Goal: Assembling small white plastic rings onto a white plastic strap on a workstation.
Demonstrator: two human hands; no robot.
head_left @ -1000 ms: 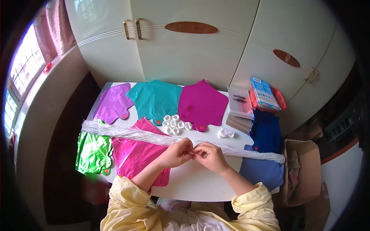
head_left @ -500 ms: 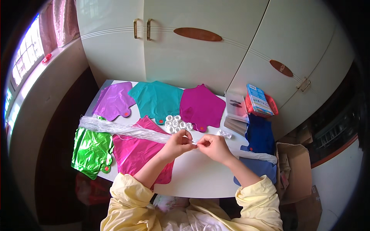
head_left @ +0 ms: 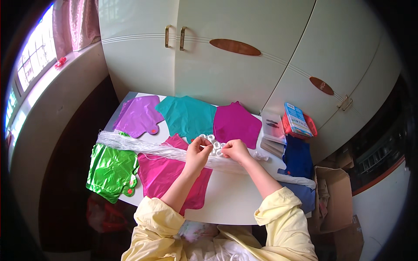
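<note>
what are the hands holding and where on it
Both the left hand and right hand pinch the long white string bundle near its middle, beside the small white rings; the exact fingertip grip is too small to tell.

Glossy foil balloons: green one [head_left: 112,170] crinkled and mirror-bright, pink one [head_left: 172,174] smooth; clear plastic wrap [head_left: 143,145] shiny; white table [head_left: 230,198] matt; 2 yellow cloth sleeves [head_left: 278,217] soft

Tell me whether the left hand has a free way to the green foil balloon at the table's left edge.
Probably yes: the left hand is at the white rings, and only the flat pink balloon and ribbon bundle lie between it and the green foil balloon.
</note>
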